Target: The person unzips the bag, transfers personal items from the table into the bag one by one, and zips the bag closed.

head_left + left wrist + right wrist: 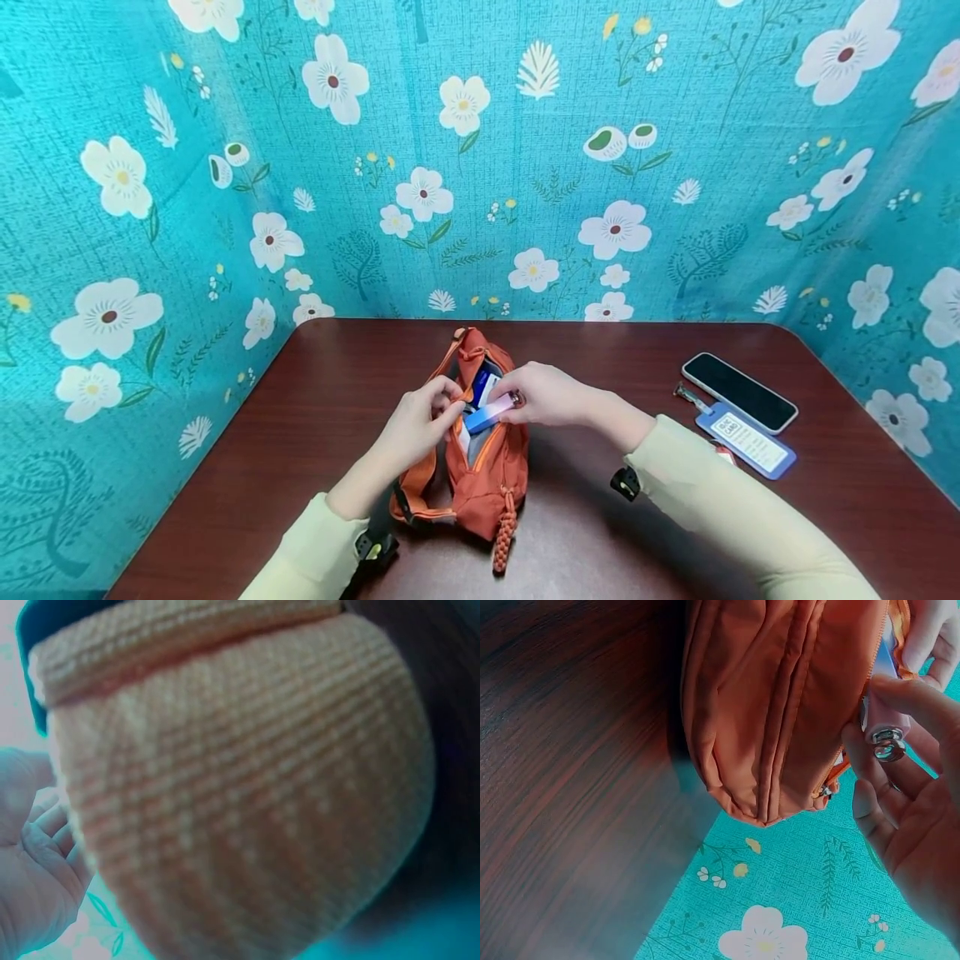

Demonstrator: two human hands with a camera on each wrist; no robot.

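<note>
An orange sling bag (491,492) lies on the table with its zip undone. My left hand (412,425) pinches the left edge of its opening. In the left wrist view a blurred sleeve (247,795) covers most of the picture, and part of a hand (45,855) shows beside it. Between thumb and fingers my right hand (551,396) holds a slim blue-to-pink stick (491,413) at its pink end, over the opening. A metal loop (889,746) sits on that end. Inside the bag lies a blue-and-white packet (483,386).
On the right of the dark wooden table (600,350) lie a phone (738,392) and a blue ID card holder (750,442) with a clip. A small red item peeks out beside the right sleeve (697,475). A braided orange cord (506,533) hangs from the bag's zip.
</note>
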